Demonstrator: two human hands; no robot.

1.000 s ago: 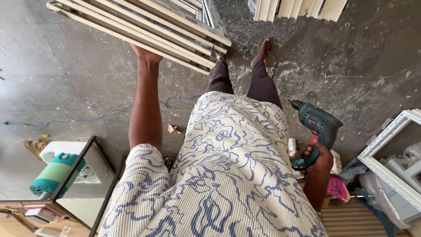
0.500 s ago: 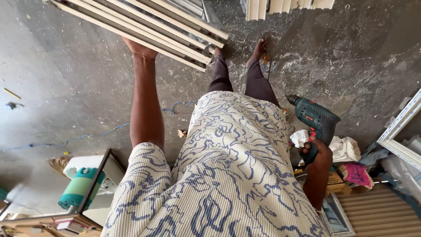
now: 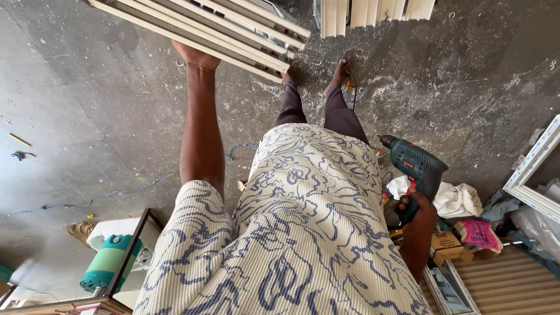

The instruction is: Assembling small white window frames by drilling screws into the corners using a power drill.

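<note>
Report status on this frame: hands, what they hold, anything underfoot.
Left hand pressed against the cream frame bundle. Right hand shut on the green power drill, hanging at the side. Blue cord trails across the concrete floor.

A teal power drill (image 3: 415, 166) hung at the side, bit pointing left — pale slatted frames (image 3: 204, 26) lay slanted on the floor.

Grey concrete floor (image 3: 87, 105), dusty, w/ pale scuffs and white specks; daylight falls across it. Thin blue cord (image 3: 87, 201) trails over the left side. Glass pane in dark frame (image 3: 125, 256) leans at bottom left. White window frame (image 3: 534, 169) at right edge, beside crumpled rags (image 3: 461, 201), a small cardboard box (image 3: 446, 242) and ribbed sheeting (image 3: 513, 286).
</note>
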